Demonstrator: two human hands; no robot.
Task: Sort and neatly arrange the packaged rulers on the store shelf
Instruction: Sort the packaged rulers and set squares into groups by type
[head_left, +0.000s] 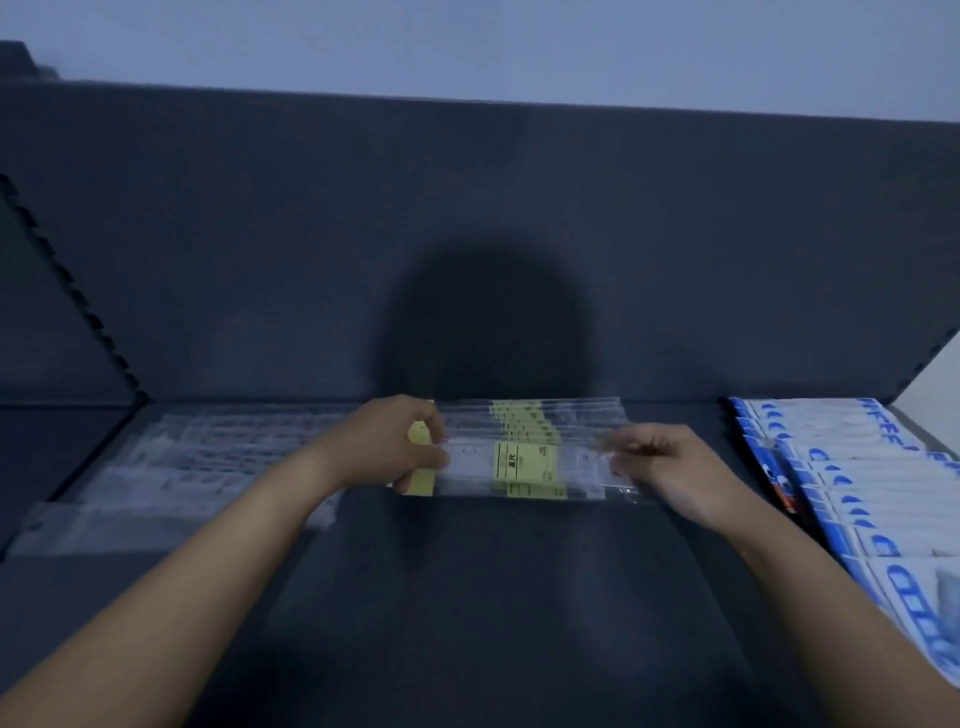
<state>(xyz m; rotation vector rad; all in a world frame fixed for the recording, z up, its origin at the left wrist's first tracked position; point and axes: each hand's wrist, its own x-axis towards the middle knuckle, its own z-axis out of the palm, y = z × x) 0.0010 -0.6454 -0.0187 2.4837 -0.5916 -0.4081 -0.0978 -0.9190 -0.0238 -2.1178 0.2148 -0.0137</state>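
A clear packaged ruler with a yellow label (524, 470) lies crosswise at the front of a row of like yellow-label rulers (524, 422) on the dark shelf (467, 597). My left hand (400, 441) grips its left end, fingers curled over the yellow tab. My right hand (657, 457) pinches its right end at the clear plastic edge. A spread of clear rulers without yellow labels (208, 462) lies to the left. Blue-and-white packaged rulers (862, 483) overlap in a row at the right.
The shelf's dark back panel (467, 234) rises just behind the rows. A slanted slotted upright (67, 280) bounds the left side, and another upright (930, 358) the right. Bare dark shelf surface stretches between my forearms toward the front.
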